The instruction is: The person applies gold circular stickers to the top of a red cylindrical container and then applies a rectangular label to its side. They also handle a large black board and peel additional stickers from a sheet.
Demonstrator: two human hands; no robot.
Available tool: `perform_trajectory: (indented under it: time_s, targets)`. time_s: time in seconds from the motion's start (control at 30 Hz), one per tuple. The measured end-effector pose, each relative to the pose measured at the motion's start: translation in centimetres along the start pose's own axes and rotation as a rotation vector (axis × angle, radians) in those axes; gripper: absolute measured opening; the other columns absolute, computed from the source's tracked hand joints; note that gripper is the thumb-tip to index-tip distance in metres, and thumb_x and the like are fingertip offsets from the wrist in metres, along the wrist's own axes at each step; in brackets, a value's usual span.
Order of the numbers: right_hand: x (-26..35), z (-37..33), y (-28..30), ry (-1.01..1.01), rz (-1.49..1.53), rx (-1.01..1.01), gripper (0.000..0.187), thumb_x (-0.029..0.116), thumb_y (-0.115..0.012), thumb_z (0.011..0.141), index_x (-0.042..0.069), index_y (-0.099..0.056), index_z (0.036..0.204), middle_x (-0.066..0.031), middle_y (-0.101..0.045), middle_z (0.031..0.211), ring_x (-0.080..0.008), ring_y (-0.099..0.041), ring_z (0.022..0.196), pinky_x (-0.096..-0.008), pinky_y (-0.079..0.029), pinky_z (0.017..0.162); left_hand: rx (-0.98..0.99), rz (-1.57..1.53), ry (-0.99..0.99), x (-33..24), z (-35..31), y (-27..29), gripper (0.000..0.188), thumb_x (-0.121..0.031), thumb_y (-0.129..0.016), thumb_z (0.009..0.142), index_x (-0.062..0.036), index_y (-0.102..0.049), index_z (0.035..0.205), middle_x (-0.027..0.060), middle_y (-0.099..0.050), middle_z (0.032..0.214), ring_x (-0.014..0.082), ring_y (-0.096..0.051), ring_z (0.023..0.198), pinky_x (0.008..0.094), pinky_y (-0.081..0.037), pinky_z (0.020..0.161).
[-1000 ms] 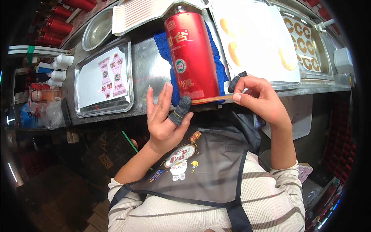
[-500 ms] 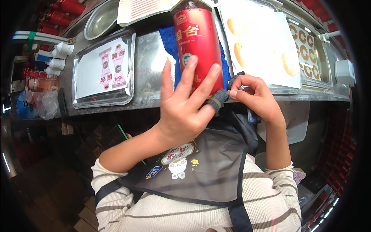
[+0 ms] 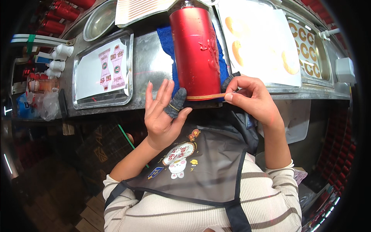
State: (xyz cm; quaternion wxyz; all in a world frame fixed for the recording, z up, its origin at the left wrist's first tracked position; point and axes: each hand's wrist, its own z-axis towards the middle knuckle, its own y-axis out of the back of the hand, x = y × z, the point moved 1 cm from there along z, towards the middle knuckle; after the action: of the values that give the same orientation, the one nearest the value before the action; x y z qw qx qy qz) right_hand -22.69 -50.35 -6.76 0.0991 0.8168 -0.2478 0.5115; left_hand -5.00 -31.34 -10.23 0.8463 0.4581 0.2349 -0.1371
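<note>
A shiny red bottle lies on a blue cloth, neck away from me, its plain wet-looking side upward. A thin gold strip runs along its near end. The strip's right end is pinched between thumb and forefinger of my right hand, beside the bottle's lower right edge. My left hand is off the bottle, just left of its near end, fingers spread and nothing in them. A grey knitted finger cover sits on one left finger; another grey cover shows at my right hand.
To the left, a metal tray holds pink-patterned labels on white paper. At the right are a white sheet with gold curved pieces and a tray of C-shaped stickers. A metal bowl stands at the back left.
The bottle has turned, so its printed face is out of sight and a plain side is up. My left hand has moved off it, down and left. The gold strip now shows.
</note>
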Motion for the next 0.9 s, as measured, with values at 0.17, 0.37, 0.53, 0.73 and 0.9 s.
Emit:
perform_trajectory:
  time_s: [0.17, 0.37, 0.53, 0.73, 0.9]
  targets:
    - [-0.5, 0.2, 0.0, 0.069, 0.002, -0.015, 0.012, 0.011, -0.071, 0.084, 0.001, -0.063, 0.084, 0.0045, -0.054, 0.08, -0.0008, -0.046, 0.069, -0.0177, -0.036, 0.062, -0.004, 0.008, -0.043, -0.8, 0.4, -0.3, 0.035, -0.01, -0.083, 0.071, 0.004, -0.071, 0.1, 0.0247, -0.056, 0.136, 0.0418, -0.055, 0.126, 0.0626, -0.026, 0.111]
    - [-0.3, 0.4, 0.1, 0.028, 0.034, -0.006, 0.01, 0.012, -0.069, 0.085, 0.004, -0.063, 0.083, 0.0073, -0.053, 0.074, 0.0007, -0.043, 0.064, -0.017, -0.03, 0.055, 0.017, 0.117, -0.199, -2.0, 2.6, -0.2, 0.04, -0.006, -0.082, 0.065, -0.0052, -0.073, 0.104, 0.0213, -0.059, 0.135, 0.0404, -0.058, 0.124, 0.0624, -0.027, 0.11]
    - [-0.5, 0.5, -0.1, 0.015, 0.059, -0.002, 0.007, 0.007, -0.067, 0.088, 0.001, -0.063, 0.086, 0.0035, -0.059, 0.081, -0.0017, -0.052, 0.071, -0.0176, -0.039, 0.063, 0.067, 0.209, -0.281, -3.6, 4.5, -0.5, 0.023, -0.013, -0.08, 0.068, -0.0115, -0.074, 0.09, 0.0183, -0.062, 0.132, 0.0421, -0.055, 0.126, 0.065, -0.023, 0.11]
    - [-0.8, 0.6, -0.4, 0.033, -0.007, -0.018, 0.007, 0.008, -0.068, 0.088, 0.002, -0.063, 0.087, 0.0042, -0.058, 0.081, -0.0013, -0.05, 0.074, -0.0173, -0.039, 0.065, -0.085, 0.089, -0.088, -2.0, 3.7, -2.0, 0.043, -0.016, -0.077, 0.073, -0.0021, -0.071, 0.112, 0.0205, -0.059, 0.135, 0.0353, -0.057, 0.126, 0.065, -0.028, 0.109]
    - [-0.6, 0.1, -0.5, 0.042, -0.016, -0.04, 0.008, 0.008, -0.067, 0.087, 0.002, -0.063, 0.085, 0.0044, -0.057, 0.082, -0.0017, -0.048, 0.073, -0.0181, -0.038, 0.066, -0.058, -0.086, 0.039, -0.5, 1.5, -1.1, 0.048, -0.014, -0.084, 0.07, 0.0044, -0.068, 0.112, 0.0227, -0.057, 0.136, 0.039, -0.058, 0.124, 0.0629, -0.029, 0.109]
